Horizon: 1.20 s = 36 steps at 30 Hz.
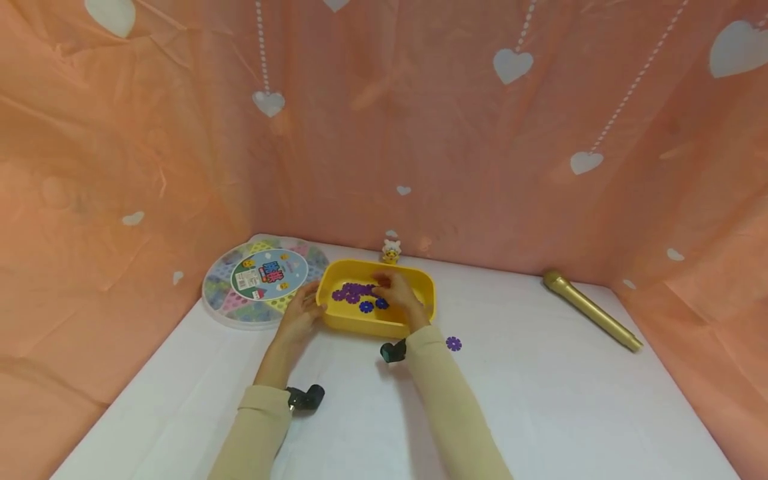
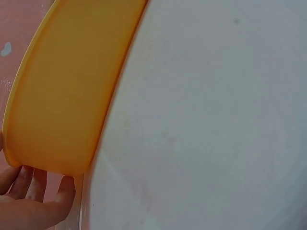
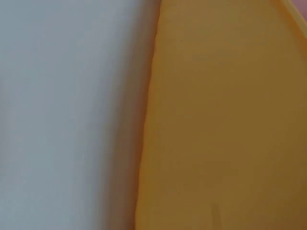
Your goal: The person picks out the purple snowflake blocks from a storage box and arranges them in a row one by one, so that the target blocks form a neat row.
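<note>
A yellow plastic tub (image 1: pixel 366 325) holds several purple and blue flower-shaped discs (image 1: pixel 354 291). My left hand (image 1: pixel 298 317) is at the tub's left end; in the left wrist view its fingertips (image 2: pixel 67 184) touch the outside of the end wall. From the right, my right hand (image 1: pixel 397 291) reaches over the front rim into the tub, fingers down beside the purple discs. I cannot tell if it pinches one. The right wrist view is filled by the tub's outer side (image 3: pixel 225 120), with that hand hidden. One purple disc (image 1: pixel 453 343) lies on the table right of the tub.
A round, clear case (image 1: pixel 270 277) with a printed label lies left of the tub, close to my left hand. Behind the tub stands a small white and yellow figurine (image 1: pixel 391 251). A gold microphone (image 1: pixel 591 310) lies at the right on the white table (image 1: pixel 540 400). Pink curtains surround the table.
</note>
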### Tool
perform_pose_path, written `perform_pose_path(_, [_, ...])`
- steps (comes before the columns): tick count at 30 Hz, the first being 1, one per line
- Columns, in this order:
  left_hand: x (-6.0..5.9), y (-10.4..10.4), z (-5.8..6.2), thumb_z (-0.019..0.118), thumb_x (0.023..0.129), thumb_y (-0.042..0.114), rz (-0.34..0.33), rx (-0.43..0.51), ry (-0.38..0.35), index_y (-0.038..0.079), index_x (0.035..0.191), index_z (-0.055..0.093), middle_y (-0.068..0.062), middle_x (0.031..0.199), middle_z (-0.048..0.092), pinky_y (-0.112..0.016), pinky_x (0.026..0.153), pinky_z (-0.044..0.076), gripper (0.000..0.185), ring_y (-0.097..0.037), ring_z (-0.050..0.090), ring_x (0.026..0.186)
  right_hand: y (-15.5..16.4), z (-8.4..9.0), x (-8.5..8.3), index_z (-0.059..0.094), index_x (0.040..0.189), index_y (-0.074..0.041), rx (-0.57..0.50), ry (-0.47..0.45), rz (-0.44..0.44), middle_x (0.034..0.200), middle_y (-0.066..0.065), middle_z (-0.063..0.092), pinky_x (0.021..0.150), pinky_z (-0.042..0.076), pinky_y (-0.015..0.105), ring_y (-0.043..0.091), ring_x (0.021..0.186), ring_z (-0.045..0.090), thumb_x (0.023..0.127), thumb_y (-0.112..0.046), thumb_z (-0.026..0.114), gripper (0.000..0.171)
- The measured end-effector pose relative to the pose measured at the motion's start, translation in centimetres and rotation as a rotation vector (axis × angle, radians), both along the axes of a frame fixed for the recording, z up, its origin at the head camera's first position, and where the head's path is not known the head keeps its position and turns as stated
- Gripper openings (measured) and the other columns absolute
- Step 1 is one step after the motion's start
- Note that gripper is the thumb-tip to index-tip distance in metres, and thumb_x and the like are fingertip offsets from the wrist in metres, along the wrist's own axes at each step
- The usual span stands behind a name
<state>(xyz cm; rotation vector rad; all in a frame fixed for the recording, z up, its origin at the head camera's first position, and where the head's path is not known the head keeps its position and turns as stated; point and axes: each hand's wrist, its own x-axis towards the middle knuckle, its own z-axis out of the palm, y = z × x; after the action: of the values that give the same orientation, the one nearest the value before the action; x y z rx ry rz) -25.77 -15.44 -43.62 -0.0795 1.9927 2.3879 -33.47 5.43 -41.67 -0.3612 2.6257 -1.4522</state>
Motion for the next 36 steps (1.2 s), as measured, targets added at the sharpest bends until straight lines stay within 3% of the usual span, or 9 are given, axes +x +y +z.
perform_pose_path(5, [0.0,-0.1,-0.2,0.048,0.087,-0.010,0.003,-0.036,0.015,0.001,0.145,0.025,-0.020,0.148,0.027,-0.042,0.108,0.032,0.063,-0.032,0.028,0.136,-0.3,-0.5,-0.4,0.059,0.121,0.001,0.042,0.059,0.051,0.121,0.017,0.059,0.100,0.042,0.038,0.030,0.114,0.054,0.089,-0.002,0.059,0.032])
perform_pose_path(12, [0.2,-0.2,-0.2,0.048,0.087,-0.010,-0.010,-0.018,0.001,0.002,0.145,0.026,-0.020,0.149,0.026,-0.042,0.108,0.032,0.063,-0.034,0.029,0.135,-0.4,-1.3,-0.8,0.058,0.123,0.001,0.227,0.124,0.151,0.123,0.015,0.059,0.102,0.040,0.036,0.026,0.115,0.053,0.089,-0.003,0.060,0.034])
perform_pose_path(22, [-0.1,0.0,0.3,0.046,0.087,-0.013,-0.028,0.030,-0.012,0.002,0.144,0.027,-0.020,0.148,0.028,-0.036,0.102,0.040,0.062,-0.033,0.031,0.134,-0.3,-0.6,-0.8,0.068,0.106,-0.004,0.369,0.132,0.074,0.105,0.010,0.067,0.094,0.047,0.035,0.022,0.097,0.059,0.086,-0.008,0.065,0.021])
perform_pose_path(28, [-0.1,0.1,0.6,0.046,0.087,-0.013,-0.028,0.010,-0.032,0.001,0.144,0.027,-0.022,0.146,0.027,-0.039,0.103,0.039,0.062,-0.035,0.033,0.131,-0.3,-0.8,-1.0,0.067,0.108,-0.002,0.342,0.189,0.082,0.107,0.012,0.067,0.092,0.048,0.035,0.024,0.097,0.059,0.084,-0.004,0.067,0.025])
perform_pose_path(32, [-0.1,0.0,0.7,0.046,0.086,-0.013,-0.025,-0.006,-0.032,0.000,0.144,0.027,-0.023,0.144,0.027,-0.038,0.100,0.042,0.062,-0.037,0.033,0.130,-0.4,-0.6,-1.0,0.064,0.114,0.002,0.230,0.264,0.096,0.109,0.016,0.066,0.086,0.050,0.037,0.025,0.091,0.057,0.084,-0.004,0.067,0.030])
perform_pose_path(36, [-0.2,-0.2,0.7,0.046,0.086,-0.014,-0.015,-0.014,-0.049,0.001,0.144,0.027,-0.023,0.144,0.027,-0.040,0.100,0.042,0.063,-0.038,0.034,0.129,-0.2,0.1,-0.5,0.065,0.109,0.005,0.127,0.318,0.106,0.103,0.018,0.061,0.079,0.050,0.037,0.026,0.085,0.054,0.083,-0.003,0.067,0.027])
